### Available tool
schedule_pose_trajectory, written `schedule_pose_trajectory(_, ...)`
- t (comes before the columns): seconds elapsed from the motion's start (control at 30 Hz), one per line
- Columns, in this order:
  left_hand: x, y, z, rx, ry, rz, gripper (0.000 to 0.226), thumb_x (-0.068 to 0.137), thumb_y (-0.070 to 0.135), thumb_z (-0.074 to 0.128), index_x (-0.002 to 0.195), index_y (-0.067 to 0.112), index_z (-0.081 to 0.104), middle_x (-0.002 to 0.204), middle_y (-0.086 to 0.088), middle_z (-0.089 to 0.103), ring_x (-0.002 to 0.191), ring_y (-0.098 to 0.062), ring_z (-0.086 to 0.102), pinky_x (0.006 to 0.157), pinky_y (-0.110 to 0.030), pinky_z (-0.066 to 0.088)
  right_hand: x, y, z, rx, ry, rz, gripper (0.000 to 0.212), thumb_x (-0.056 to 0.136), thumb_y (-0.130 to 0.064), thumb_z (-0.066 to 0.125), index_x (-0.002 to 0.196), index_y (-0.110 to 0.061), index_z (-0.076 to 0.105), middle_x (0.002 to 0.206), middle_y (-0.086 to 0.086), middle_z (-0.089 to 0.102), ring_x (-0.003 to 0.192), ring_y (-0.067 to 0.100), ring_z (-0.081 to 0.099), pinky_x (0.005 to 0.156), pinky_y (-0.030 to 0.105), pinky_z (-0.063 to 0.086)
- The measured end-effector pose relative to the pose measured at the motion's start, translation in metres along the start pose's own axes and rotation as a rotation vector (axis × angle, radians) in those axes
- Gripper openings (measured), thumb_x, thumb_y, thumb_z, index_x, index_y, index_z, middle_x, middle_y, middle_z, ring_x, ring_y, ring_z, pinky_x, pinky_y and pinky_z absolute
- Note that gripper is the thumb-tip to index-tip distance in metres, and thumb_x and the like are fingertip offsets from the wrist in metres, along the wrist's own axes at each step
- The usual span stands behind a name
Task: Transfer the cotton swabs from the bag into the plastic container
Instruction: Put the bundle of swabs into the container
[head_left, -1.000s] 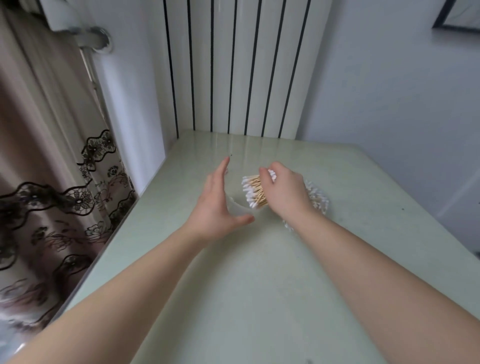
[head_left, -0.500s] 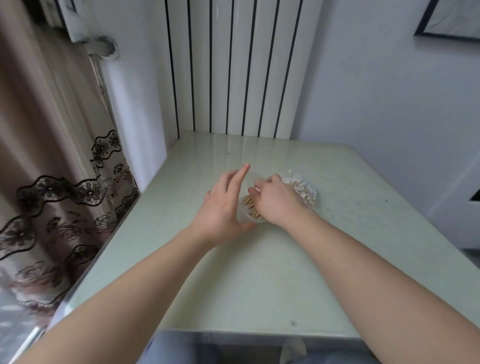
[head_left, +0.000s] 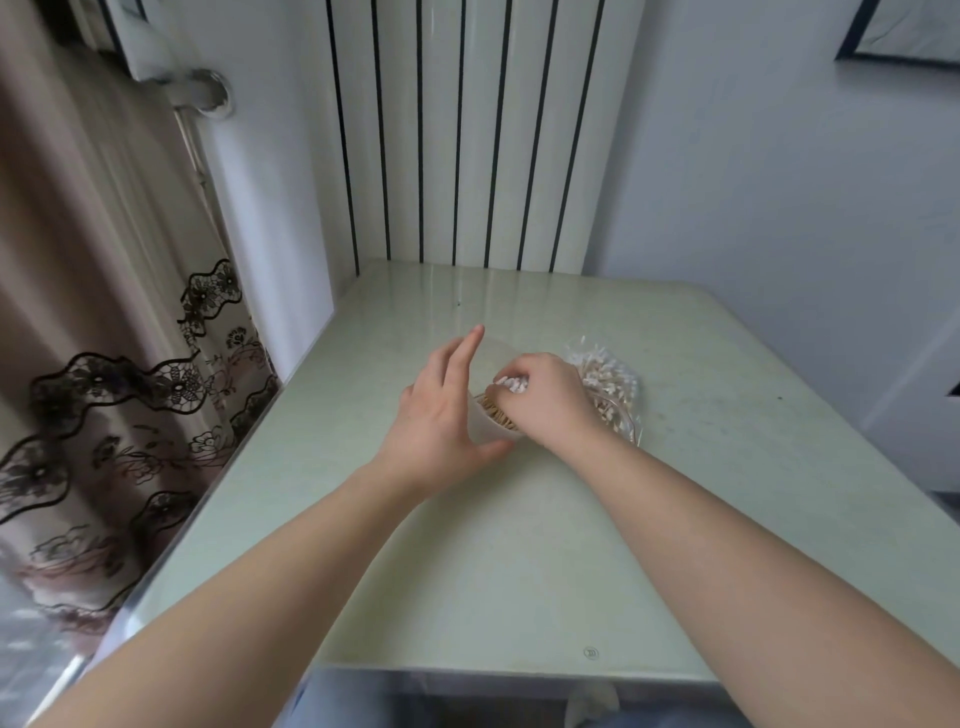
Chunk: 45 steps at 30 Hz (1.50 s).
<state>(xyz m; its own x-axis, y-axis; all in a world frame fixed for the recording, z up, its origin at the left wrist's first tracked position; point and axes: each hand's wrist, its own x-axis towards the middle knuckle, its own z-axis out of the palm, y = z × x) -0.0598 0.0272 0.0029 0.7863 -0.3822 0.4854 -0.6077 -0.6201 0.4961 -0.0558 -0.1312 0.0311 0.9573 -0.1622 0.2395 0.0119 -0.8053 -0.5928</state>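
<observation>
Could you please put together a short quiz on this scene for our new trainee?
1. True or false: the right hand grips a bundle of cotton swabs at the mouth of the plastic container.
2. Where is the bag? A: in the person's lap. B: on the table, just beyond the right hand. C: hanging from the curtain.
3. Fill in: the left hand steadies the ____.

Key: 1 true; 2 B; 3 plastic container.
</observation>
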Motion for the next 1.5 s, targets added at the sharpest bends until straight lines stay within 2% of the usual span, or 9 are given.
schedule_pose_trajectory(0.2,0.002,-0.001,0.005,-0.062,0.014,0.006,0.122,0.069,0.045,0.084,0.157,0.04,-0.001,0.159,-0.001,0.023,0.147,-0.023,0.029,0.117,-0.049,0.033,0.008,0.001,0.005,0.002,0.049,0.102,0.007,0.084,-0.028,0.068,0.087,-0.026,0.074,0.099,0.002,0.072,0.094,0.022,0.066,0.082,0.03,0.053)
schedule_pose_trajectory(0.3,0.002,-0.004,0.007,-0.1,-0.007,0.004,0.125,0.071,0.039,0.087,0.16,0.031,0.0,0.161,-0.002,0.019,0.15,-0.021,0.023,0.122,-0.045,0.028,0.013,0.003,0.007,0.029,-0.158,0.108,0.023,0.088,-0.036,0.056,0.099,-0.03,0.074,0.122,0.004,0.065,0.114,0.021,0.06,0.093,0.032,0.049)
schedule_pose_trajectory(0.4,0.001,-0.006,0.009,-0.126,-0.011,0.002,0.125,0.073,0.039,0.086,0.161,0.029,-0.002,0.16,-0.002,0.016,0.151,-0.022,0.021,0.122,-0.045,0.026,0.011,-0.001,0.006,0.093,-0.237,0.086,0.033,0.09,-0.05,0.043,0.106,-0.036,0.069,0.142,0.006,0.045,0.146,0.019,0.032,0.112,0.039,0.034)
schedule_pose_trajectory(0.6,0.0,-0.011,0.013,-0.147,0.025,-0.013,0.123,0.074,0.046,0.083,0.161,0.021,-0.001,0.16,-0.01,0.017,0.153,-0.023,0.019,0.121,-0.051,0.027,-0.009,0.0,0.003,0.118,-0.267,-0.007,0.039,0.102,-0.052,0.033,0.136,-0.044,0.051,0.167,-0.005,0.006,0.154,0.017,0.002,0.123,0.044,0.009)
schedule_pose_trajectory(0.7,-0.002,-0.011,0.014,-0.153,0.063,0.014,0.116,0.074,0.056,0.074,0.16,0.025,0.002,0.159,-0.01,0.02,0.152,-0.024,0.02,0.119,-0.054,0.03,-0.006,0.001,0.006,0.15,-0.244,-0.003,0.04,0.104,-0.05,0.028,0.115,-0.035,0.063,0.155,0.001,0.03,0.147,0.022,0.024,0.121,0.042,0.019)
schedule_pose_trajectory(0.8,-0.001,-0.01,0.013,-0.163,0.059,0.023,0.113,0.073,0.059,0.073,0.158,0.035,0.001,0.158,-0.007,0.02,0.151,-0.023,0.022,0.118,-0.055,0.031,-0.001,-0.002,0.008,0.201,-0.14,0.029,0.041,0.104,-0.043,0.034,0.085,-0.024,0.066,0.121,0.0,0.047,0.111,0.015,0.054,0.109,0.037,0.036)
schedule_pose_trajectory(1.03,-0.001,-0.015,0.009,-0.164,0.021,0.023,0.113,0.073,0.06,0.069,0.158,0.035,-0.001,0.159,-0.008,0.019,0.152,-0.022,0.019,0.12,-0.052,0.029,0.006,-0.004,0.008,0.082,-0.248,0.059,0.052,0.092,-0.061,0.022,0.083,-0.03,0.063,0.121,0.002,0.044,0.116,0.024,0.052,0.108,0.043,0.038)
schedule_pose_trajectory(1.27,-0.005,-0.018,0.007,-0.168,-0.005,-0.043,0.123,0.075,0.045,0.081,0.16,0.022,-0.005,0.164,0.001,0.007,0.154,-0.013,0.009,0.124,-0.043,0.02,-0.007,0.016,0.003,0.384,0.017,-0.087,0.047,0.104,-0.045,0.024,0.121,-0.027,0.064,0.144,0.001,0.043,0.138,0.01,0.036,0.12,0.034,0.023)
schedule_pose_trajectory(1.5,-0.009,-0.026,0.007,-0.226,0.015,-0.109,0.124,0.077,0.048,0.083,0.16,0.023,-0.006,0.164,-0.001,0.01,0.154,-0.012,0.012,0.125,-0.037,0.02,-0.03,0.044,0.005,-0.004,-0.135,-0.426,0.08,0.096,-0.071,0.016,0.159,-0.022,0.02,0.168,-0.007,0.006,0.154,0.006,0.0,0.125,0.035,0.01)
